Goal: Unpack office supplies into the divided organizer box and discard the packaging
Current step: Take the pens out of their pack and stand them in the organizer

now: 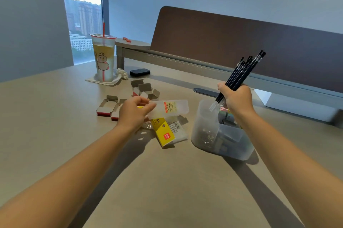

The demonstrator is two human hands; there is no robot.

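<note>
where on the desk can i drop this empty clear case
Bare desk lies left of the opened cardboard boxes, and in front between the arms. It is crowded between the left hand and organizer box, where the yellow packaging lies.

Both forearms run out of the bottom edge. The right hand hides the middle of the pen refills. Contents of the organizer box blur behind its frosted wall. The label on the plastic case is too small to read; the left hand covers its end.
</note>
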